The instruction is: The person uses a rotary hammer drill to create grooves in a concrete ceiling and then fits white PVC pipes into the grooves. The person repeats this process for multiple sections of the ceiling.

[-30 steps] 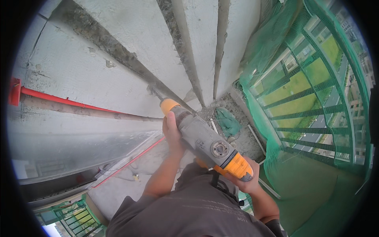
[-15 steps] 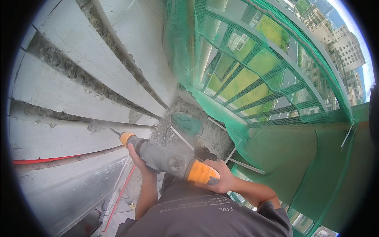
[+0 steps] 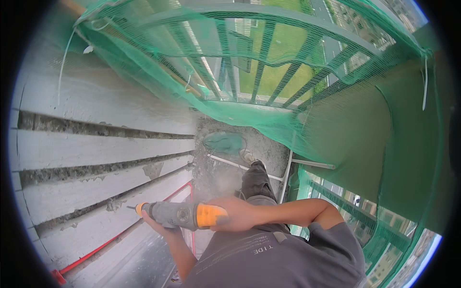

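Note:
Both my hands hold a grey rotary hammer drill [image 3: 175, 214] with orange ends, lying nearly level across my front. My left hand [image 3: 158, 228] is wrapped under its front part, just behind the orange collar. At the orange rear grip my right hand [image 3: 235, 213] is closed, its fingers partly hidden. The thin dark bit [image 3: 131, 207] points left at the white wall [image 3: 105, 149], close to a chipped patch [image 3: 115, 205] beside a groove. Whether the bit touches the wall I cannot tell. Several long rough grooves [image 3: 81, 174] run across this wall.
Green netting [image 3: 259, 117] covers a railing [image 3: 261, 62] over a drop. On the dusty concrete floor [image 3: 206, 180] lie a green bundle [image 3: 224, 142] and white pipes [image 3: 230, 163]. A red pipe [image 3: 101, 248] follows the wall. My foot [image 3: 248, 156] stands near the bundle.
My view has turned, so railing and netting appear further left and the grooves more level. The drill sits lower in the picture and more level, still in both hands.

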`<act>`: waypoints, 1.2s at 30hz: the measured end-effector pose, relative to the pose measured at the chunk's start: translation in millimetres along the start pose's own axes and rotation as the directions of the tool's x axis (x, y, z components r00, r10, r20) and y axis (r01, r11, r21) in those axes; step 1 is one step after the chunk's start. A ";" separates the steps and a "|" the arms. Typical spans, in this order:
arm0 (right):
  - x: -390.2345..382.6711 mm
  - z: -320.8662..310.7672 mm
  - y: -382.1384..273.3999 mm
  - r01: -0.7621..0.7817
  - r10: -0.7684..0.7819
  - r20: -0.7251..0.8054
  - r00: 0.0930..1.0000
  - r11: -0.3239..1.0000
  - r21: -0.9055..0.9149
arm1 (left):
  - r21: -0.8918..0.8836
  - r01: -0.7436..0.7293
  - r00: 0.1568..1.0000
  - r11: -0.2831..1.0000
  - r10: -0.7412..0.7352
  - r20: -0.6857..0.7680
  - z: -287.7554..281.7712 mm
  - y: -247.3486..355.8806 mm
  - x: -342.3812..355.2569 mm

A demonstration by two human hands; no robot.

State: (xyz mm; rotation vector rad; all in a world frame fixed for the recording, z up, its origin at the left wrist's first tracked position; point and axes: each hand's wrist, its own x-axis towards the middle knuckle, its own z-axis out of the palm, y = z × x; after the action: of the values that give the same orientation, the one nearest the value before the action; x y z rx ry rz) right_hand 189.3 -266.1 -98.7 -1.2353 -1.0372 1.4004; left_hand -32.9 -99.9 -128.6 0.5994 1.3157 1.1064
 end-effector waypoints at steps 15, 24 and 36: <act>-3.2 -3.9 7.7 0.047 -0.052 -0.044 0.998 0.994 -0.096 | 0.122 -0.031 0.992 0.992 0.015 0.129 11.3 6.9 1.1; -20.4 -10.3 -5.5 0.053 -0.053 -0.004 0.999 0.999 -0.004 | -0.161 0.073 0.997 0.984 -0.067 0.039 14.1 19.9 -13.6; 0.6 4.8 -17.5 -0.028 0.029 -0.023 0.999 0.999 0.025 | -0.214 -0.003 0.999 0.977 -0.005 -0.037 -9.2 26.2 12.4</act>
State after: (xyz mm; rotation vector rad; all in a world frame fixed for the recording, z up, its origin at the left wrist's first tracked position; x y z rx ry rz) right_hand 186.6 -262.4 -81.1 -1.2500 -0.9875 1.4135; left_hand -50.7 -80.4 -113.4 0.4197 1.2083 1.2443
